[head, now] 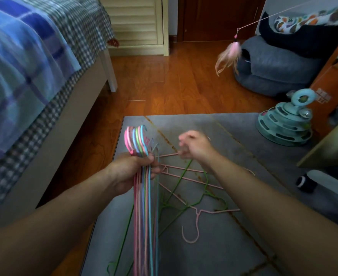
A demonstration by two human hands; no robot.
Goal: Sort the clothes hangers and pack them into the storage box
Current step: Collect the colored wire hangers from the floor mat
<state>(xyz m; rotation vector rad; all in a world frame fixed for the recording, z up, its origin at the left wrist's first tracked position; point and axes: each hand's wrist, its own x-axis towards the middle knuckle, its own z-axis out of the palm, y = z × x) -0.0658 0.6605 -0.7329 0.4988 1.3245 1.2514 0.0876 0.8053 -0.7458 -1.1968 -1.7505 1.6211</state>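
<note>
My left hand [133,170] grips a bundle of several thin wire hangers [144,206] in pink, green and blue, hooks pointing up and away. My right hand [194,146] is blurred, fingers curled, next to the end of a pink hanger [169,154] that reaches toward the bundle; whether it pinches that hanger I cannot tell. Loose pink hangers [196,218] and green hangers [176,208] lie tangled on the grey mat [243,226] below both hands. No storage box is recognisable in view.
A bed with a checked cover [34,96] runs along the left. A teal cat toy tower [285,126], a grey cushion [273,72] and a hanging feather toy [230,54] are at the right. A tilted board edge [327,142] juts in at right.
</note>
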